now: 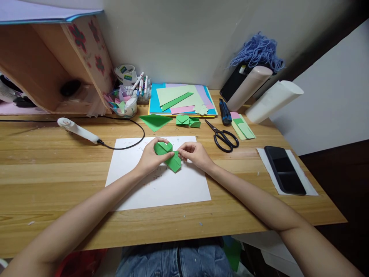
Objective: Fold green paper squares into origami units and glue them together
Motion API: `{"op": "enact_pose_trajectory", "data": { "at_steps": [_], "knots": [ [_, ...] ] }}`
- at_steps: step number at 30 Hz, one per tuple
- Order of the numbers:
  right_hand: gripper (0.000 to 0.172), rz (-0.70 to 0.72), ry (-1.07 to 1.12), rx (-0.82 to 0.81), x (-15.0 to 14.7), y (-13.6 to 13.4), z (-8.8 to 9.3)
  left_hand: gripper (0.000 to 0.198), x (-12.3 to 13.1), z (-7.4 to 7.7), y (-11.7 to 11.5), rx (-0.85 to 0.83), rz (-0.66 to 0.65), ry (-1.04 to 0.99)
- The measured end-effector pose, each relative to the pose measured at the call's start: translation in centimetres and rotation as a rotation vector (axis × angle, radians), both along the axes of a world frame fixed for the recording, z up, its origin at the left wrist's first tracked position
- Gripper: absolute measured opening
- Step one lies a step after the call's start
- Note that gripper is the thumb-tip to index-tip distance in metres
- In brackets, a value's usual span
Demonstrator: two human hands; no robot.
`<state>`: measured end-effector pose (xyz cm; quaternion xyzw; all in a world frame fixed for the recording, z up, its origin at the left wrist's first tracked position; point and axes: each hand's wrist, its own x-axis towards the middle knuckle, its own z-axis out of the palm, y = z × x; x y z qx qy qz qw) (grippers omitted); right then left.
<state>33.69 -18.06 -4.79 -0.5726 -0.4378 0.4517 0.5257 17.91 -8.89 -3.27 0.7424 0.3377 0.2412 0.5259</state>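
Note:
A folded piece of green paper (pixel 174 164) is held over a white sheet (pixel 178 192) on the wooden table. My left hand (pixel 153 156) grips it from the left, thumb lying across its front and fingers curled round its upper edge. At its right edge, my right hand (pixel 194 154) pinches the paper between thumb and forefinger, the other fingers curled in. Just beyond the sheet lie a green folded triangle (pixel 156 121) and some smaller folded green pieces (pixel 182 120).
Black scissors (pixel 223 136) and a blue utility knife (pixel 225 111) lie to the right. Behind stands a stack of coloured paper (pixel 154 100). A corded white tool (pixel 77 130) is at left, a phone (pixel 284 169) at far right. White bottles (pixel 275 100) stand at the back right.

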Motion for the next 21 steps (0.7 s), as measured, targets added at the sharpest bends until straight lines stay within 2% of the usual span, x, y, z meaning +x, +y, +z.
{"op": "enact_pose_trajectory", "data": {
  "at_steps": [4,9,11,16,18,21],
  "knots": [
    [0.023,-0.004,0.025,-0.012,-0.03,0.03,0.08,0.033,0.01,-0.04,-0.03,0.002,0.013,-0.006],
    [0.019,0.022,-0.005,0.020,-0.16,-0.01,0.16,0.035,-0.01,-0.15,0.09,-0.037,0.030,-0.043],
    [0.019,-0.009,-0.001,0.032,-0.13,0.05,0.16,0.035,0.01,-0.12,0.09,-0.095,0.036,-0.063],
    [0.020,-0.101,0.024,0.072,-0.01,0.31,0.01,0.038,0.16,-0.04,-0.07,-0.388,-0.011,-0.157],
    [0.019,-0.106,0.032,0.088,-0.15,0.35,-0.10,0.038,0.22,-0.13,-0.22,-0.430,-0.013,-0.183],
    [0.019,-0.088,0.021,0.091,-0.51,0.31,-0.19,0.035,0.29,-0.33,-0.52,-0.406,0.005,-0.178]
  ]
}}
